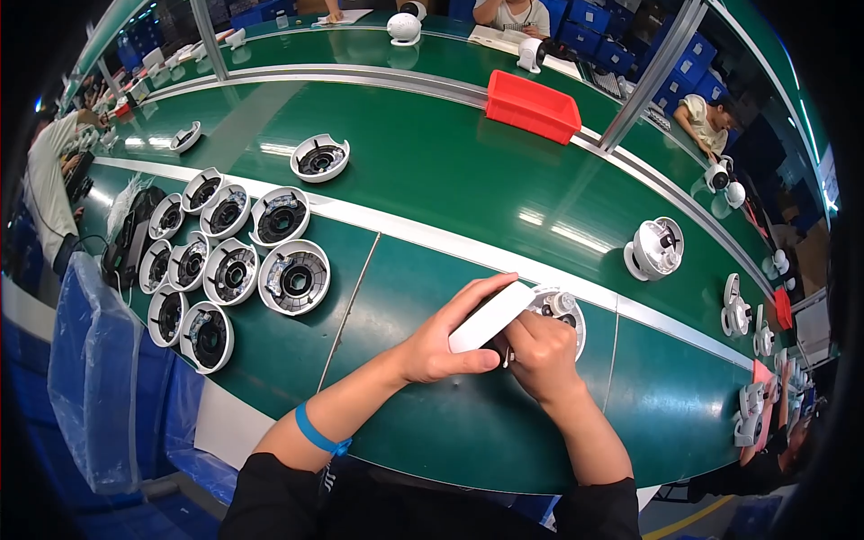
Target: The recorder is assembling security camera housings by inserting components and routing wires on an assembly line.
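My left hand (434, 349) grips a white plastic housing shell (491, 318) by its rim, fingers on top and thumb below. The shell stands tilted on edge, its dark inner side turned toward my right hand (543, 355). That hand is closed, its fingertips tucked at the shell's inner side; what they pinch is hidden. A small pale bit shows under the fingertips, too small to name. Just beyond both hands, a white camera-like body (566, 309) with round inner parts rests on the green bench, partly covered by my right hand and the shell.
Several white housings with black insides (230, 272) crowd the bench at left. Another housing (320, 159) lies on the green belt (405, 153). A red bin (533, 106) stands at the far rail, a white camera body (655, 248) at right. Co-workers sit beyond.
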`<action>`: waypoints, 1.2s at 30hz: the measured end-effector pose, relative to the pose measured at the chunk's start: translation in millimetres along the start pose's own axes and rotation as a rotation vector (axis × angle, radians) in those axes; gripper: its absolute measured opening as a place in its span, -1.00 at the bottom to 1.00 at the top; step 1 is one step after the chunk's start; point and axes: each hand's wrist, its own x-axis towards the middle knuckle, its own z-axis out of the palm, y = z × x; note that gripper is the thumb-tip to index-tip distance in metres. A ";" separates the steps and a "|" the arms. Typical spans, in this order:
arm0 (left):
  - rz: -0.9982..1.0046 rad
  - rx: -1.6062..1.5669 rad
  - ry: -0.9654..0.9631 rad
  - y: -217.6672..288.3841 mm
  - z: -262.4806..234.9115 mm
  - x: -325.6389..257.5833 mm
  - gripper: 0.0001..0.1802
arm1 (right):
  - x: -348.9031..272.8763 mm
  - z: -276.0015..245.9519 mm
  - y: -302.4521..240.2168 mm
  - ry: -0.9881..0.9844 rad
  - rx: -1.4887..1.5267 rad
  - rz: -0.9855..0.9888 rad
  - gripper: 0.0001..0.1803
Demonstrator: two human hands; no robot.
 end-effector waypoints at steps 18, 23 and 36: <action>0.005 -0.287 0.258 -14.0 -29.4 -1.8 0.08 | 18.0 19.3 -21.7 -0.104 0.524 0.230 -0.75; 0.011 -0.194 0.270 -19.3 -24.5 3.1 0.21 | 12.9 24.0 -15.3 -0.071 0.281 0.158 -0.71; 0.055 -0.107 0.255 -49.0 -25.4 14.1 0.31 | 4.7 42.5 3.4 -0.025 0.090 -0.004 -0.73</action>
